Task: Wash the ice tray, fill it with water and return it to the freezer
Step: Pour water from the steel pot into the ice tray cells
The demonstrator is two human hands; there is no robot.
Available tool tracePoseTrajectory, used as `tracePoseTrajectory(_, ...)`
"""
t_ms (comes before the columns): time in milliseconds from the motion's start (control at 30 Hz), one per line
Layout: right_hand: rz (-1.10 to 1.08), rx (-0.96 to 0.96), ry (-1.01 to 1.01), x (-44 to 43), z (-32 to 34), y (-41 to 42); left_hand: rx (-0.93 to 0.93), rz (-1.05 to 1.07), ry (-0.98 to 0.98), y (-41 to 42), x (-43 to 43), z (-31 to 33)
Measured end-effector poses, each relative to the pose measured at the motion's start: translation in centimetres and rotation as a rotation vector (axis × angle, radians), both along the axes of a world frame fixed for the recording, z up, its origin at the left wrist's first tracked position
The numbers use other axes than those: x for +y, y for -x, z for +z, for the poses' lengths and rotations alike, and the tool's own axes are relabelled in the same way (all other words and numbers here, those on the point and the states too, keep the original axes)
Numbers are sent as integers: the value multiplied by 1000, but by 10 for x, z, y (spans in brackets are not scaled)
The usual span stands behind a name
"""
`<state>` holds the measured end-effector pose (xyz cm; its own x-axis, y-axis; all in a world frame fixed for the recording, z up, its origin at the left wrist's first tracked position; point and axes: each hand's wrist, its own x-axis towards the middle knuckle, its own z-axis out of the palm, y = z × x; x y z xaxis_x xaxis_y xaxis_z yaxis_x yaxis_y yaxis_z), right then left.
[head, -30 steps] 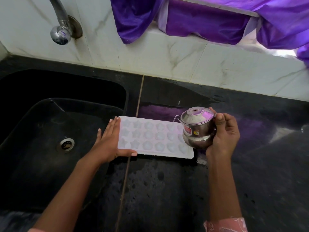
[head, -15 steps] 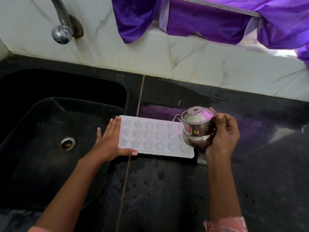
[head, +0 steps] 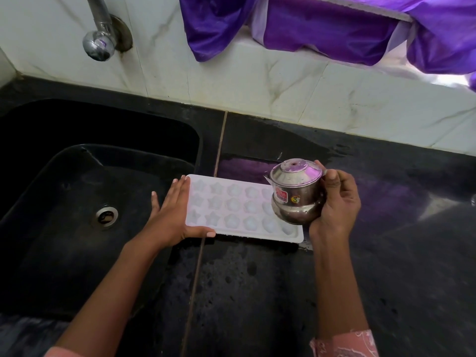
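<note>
A white ice tray (head: 231,210) with star and round moulds lies flat on the black counter beside the sink. My left hand (head: 168,216) steadies its left end, fingers straight along the edge and thumb against the near rim. My right hand (head: 337,202) grips a small steel pot (head: 296,191), tilted over the tray's right end with its spout toward the moulds. The pot hides the tray's far right corner. No stream of water is visible.
A black sink (head: 77,202) with a round drain (head: 107,216) lies to the left, a steel tap (head: 99,34) above it on the tiled wall. The wet black counter (head: 257,292) stretches right and toward me. Purple cloth (head: 322,24) hangs over the ledge behind.
The steel pot has tipped slightly further over the tray's right end. My left hand and the tray stay in place.
</note>
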<state>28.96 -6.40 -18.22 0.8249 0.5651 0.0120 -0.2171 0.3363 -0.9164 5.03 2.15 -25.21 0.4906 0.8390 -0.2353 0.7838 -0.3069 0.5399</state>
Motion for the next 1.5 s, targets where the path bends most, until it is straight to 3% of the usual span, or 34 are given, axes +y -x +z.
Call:
tracePoseTrajectory(733,8,-69,52,0,5,4,-16,-32,-27,-2,-2,4)
tracePoseTrajectory(1500,63,43,-9,12,0,18,-99,-50,16,-2,-3,3)
